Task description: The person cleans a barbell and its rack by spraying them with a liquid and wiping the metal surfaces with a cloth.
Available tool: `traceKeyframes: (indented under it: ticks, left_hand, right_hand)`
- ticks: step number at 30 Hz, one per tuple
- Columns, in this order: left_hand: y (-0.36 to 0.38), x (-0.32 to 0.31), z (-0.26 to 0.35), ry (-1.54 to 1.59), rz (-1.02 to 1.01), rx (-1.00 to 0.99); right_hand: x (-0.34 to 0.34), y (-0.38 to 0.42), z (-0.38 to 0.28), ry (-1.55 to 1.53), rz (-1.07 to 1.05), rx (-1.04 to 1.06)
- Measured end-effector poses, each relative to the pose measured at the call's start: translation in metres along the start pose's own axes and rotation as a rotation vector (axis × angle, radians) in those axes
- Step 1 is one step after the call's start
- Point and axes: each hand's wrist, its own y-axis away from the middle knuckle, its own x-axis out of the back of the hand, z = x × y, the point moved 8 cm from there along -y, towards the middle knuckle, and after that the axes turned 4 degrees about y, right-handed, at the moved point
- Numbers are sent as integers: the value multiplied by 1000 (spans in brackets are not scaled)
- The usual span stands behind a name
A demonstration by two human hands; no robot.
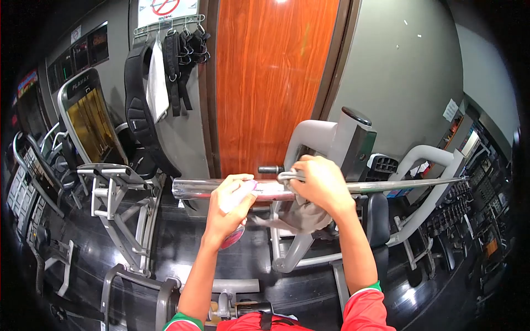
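A shiny metal barbell (201, 188) runs across in front of me, its thick sleeve end to the left. My left hand (225, 207) is wrapped around a spray bottle with a white and purple top (249, 186); part of its pink body shows below the palm, the rest is hidden. The top overlaps the barbell in this view. My right hand (320, 182) grips a grey cloth (309, 218) at the bar, just right of the left hand. The cloth's loose end hangs below the bar and looks blurred.
Behind the bar stands a grey weight machine (312, 135) before a brown wooden door (270, 83). Another machine frame (118, 193) is at left. Straps (175, 60) and a white towel (157, 83) hang on a wall rack. Dumbbells (450, 204) line the far right.
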Motion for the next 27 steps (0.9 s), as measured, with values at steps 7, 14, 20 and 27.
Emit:
traceKeyframes:
  ticks: [7,14,20,27]
  left_hand:
    - [0,4,-4,-77,23,-95]
    - [1,5,8,-208,54,-165]
    - [1,4,12,-259,63,-275]
    - [2,6,10,-231,66,-240]
  right_hand:
    - [-45,-41,-30,-266,-432,195]
    - [-48,-49,34,129,-746,9]
    - [-66,-54,-25,-285,-631,264]
    - [-18,-25,19,-57,-327,208]
